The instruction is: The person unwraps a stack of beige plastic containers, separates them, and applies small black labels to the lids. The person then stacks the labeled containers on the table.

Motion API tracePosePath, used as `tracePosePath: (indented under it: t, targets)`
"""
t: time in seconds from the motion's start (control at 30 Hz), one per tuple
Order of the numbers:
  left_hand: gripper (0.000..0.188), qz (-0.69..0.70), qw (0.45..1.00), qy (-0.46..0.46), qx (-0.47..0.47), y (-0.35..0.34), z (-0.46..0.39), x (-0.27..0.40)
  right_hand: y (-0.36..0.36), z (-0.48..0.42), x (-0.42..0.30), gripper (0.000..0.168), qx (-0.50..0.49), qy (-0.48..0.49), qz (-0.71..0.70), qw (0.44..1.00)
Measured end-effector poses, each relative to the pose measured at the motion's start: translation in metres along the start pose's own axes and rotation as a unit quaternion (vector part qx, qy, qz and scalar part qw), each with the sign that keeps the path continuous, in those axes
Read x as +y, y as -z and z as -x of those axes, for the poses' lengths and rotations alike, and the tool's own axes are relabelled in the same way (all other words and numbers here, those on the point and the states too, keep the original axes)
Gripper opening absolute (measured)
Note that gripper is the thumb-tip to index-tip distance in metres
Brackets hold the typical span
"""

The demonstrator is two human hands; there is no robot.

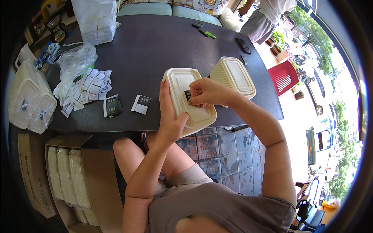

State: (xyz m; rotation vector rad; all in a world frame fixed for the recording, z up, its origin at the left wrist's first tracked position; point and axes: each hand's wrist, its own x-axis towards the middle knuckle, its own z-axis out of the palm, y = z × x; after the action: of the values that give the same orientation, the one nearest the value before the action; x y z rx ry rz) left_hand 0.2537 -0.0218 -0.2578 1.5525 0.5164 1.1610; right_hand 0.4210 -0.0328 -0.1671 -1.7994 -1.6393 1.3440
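Note:
My left hand (170,116) lies along the left side of a stack of cream rectangular container lids (182,76), its thumb on the near part of the top lid. Over the middle of that lid, my right hand (204,93) pinches a small black label (187,95) between thumb and finger; whether it touches the lid is hidden. Another stack of cream lids (240,75) stands to the right. Left of my hands lie a black-and-white label sheet (141,104) and a pile of black label sheets (113,105). Beyond them is a heap of white paper pieces (90,84).
Plastic-wrapped containers (29,96), a crumpled clear bag (77,56) and a full white bag (97,23) line the dark table's left side. Black scraps (243,45) and a green item (210,35) lie at the far right. An open carton (102,174) stands below. Another person (262,20) stands beyond.

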Motion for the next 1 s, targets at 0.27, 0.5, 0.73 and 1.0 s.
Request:
tracePosePath:
  t: [0.27,0.5,0.73,1.0]
  targets:
    - [0.087,0.006,1.000,0.006,0.003,-0.001,0.000,0.004,-0.003,0.002,0.001,0.018,0.018,0.021,0.014,1.000]
    - [0.087,-0.009,1.000,0.006,0.005,-0.001,0.000,0.003,-0.006,0.003,0.002,0.013,0.051,0.043,0.048,0.997]
    - [0.089,-0.005,1.000,0.010,0.008,-0.002,0.000,0.004,-0.001,0.005,0.014,0.013,0.039,0.047,-0.011,0.998]
    - [0.087,-0.020,1.000,-0.006,0.004,0.000,0.000,0.002,-0.004,0.009,0.002,0.019,0.044,0.059,0.064,0.995]
